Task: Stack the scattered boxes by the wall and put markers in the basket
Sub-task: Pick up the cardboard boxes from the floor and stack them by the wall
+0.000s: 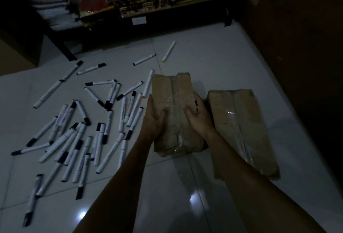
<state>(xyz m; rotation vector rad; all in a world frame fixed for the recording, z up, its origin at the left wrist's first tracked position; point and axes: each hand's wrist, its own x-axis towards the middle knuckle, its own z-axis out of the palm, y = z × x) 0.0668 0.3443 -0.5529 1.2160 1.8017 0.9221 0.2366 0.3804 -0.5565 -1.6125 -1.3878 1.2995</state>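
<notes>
Both my forearms are bare along the whole visible length, from the lower frame edge to the wrists; no sleeve, cuff or glove shows anywhere on them. My left hand (155, 119) and right hand (199, 116) carry no ring, watch, band or marking that the dim light lets me see. Fingernails are too dark and small to note.

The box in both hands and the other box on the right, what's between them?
In the head view, only a narrow dark gap separates the held box from the second box; the right hand grips the held box's edge there.
</notes>
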